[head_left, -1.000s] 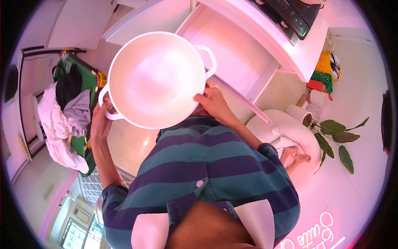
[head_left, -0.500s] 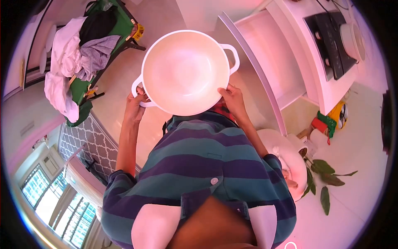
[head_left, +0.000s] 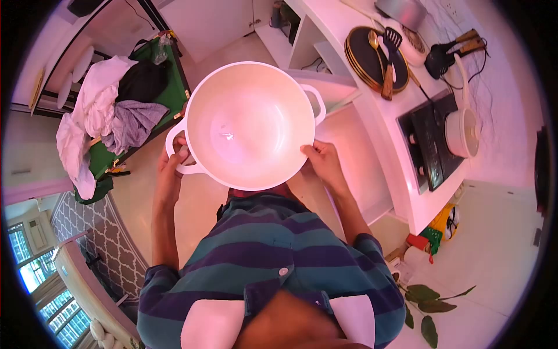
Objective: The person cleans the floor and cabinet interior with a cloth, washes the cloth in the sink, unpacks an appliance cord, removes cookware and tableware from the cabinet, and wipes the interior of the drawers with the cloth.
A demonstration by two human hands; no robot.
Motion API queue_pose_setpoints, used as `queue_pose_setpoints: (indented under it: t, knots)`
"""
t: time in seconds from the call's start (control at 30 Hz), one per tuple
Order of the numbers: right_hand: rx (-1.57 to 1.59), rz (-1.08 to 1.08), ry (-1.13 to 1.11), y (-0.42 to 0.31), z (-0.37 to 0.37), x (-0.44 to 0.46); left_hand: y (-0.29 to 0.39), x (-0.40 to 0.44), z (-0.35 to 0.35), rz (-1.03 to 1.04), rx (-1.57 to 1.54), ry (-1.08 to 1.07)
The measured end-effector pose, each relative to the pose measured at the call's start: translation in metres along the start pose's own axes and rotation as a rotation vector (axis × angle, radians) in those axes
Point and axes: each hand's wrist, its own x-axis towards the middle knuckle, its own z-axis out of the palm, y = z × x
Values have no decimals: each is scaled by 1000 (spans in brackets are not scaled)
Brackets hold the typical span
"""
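A large white pot [head_left: 250, 125] with two loop handles and a cream inside is held in front of my striped shirt, its open top facing me. My left hand [head_left: 173, 166] is wrapped round the handle on the pot's left side. My right hand [head_left: 323, 161] pinches the lower right rim, thumb inside and fingers underneath, below the other handle. Nothing but a bright reflection shows inside the pot. An open drawer [head_left: 354, 157] lies just right of my right hand.
On the white counter are dark plates [head_left: 356, 49] with utensils, a black cooktop [head_left: 433, 139] and a light saucepan [head_left: 463, 132]. A green table [head_left: 174, 75] bears clothes at left. A plant [head_left: 429, 305] is at lower right, a patterned rug [head_left: 96, 232] at lower left.
The view has swung, so more of the counter, with plates and utensils, shows at the upper right. Both hands still hold the pot, which sits slightly lower and further left than half a second ago.
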Motion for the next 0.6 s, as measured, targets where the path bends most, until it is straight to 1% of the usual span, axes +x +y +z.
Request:
queue_pose_setpoints:
  t: [0.03,0.07,0.1,0.17,0.2,0.3,0.33,0.37,0.43,0.47,0.6]
  knots:
    - [-75,-51,-18,-14,-4,18,3,12,-2,-26,-30,-43]
    - [-51,-60,-27,-46,-3,30,4,26,-7,-52,-59,-89]
    - [-95,-77,-37,-59,-5,49,6,41,-10,-78,-86,-138]
    - [-176,-116,-49,-82,-17,94,13,79,0,8,-54,-142]
    - [-297,-204,-27,-85,-24,120,18,100,5,48,-36,-144]
    - [-255,-178,11,-114,-34,178,37,176,16,95,112,-204]
    - [-320,-153,56,-126,-35,195,36,209,16,78,79,-241]
    - [-386,-133,100,-138,-38,215,36,244,23,111,40,-289]
    - [-249,-79,173,-142,-48,255,42,307,41,56,109,-339]
    - [-293,-157,262,-136,-60,280,44,338,52,33,84,-380]
    - [-204,-75,446,-141,-98,341,41,450,107,-59,-21,-542]
